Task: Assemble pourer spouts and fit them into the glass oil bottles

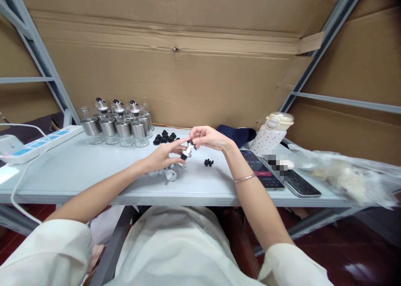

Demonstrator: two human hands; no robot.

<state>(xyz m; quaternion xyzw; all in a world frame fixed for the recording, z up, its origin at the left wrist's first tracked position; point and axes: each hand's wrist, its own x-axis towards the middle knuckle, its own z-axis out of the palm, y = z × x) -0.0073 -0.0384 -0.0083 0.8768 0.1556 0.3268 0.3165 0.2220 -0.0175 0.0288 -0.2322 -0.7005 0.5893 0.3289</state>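
A silver pour spout (188, 149) with a black stopper base is held tilted above the table between my two hands. My left hand (164, 154) grips it from the left, fingers and thumb around its body. With a pinch, my right hand (208, 138) holds a small black cap at the spout's tip; whether the cap is seated there I cannot tell. Under my left hand lie several whitish, clear-looking spout parts (171, 175), partly hidden. Small black caps (209, 162) sit in a cluster to the right, and black stoppers (164, 138) are grouped behind my left hand.
Several glass bottles with steel bands (124, 129) stand at the back left, some topped with spouts. A power strip (46, 144) lies at far left. On the right are a dotted drinking bottle (269, 135), a dark blue cap (236, 135), phones (302, 183) and plastic bags (347, 177).
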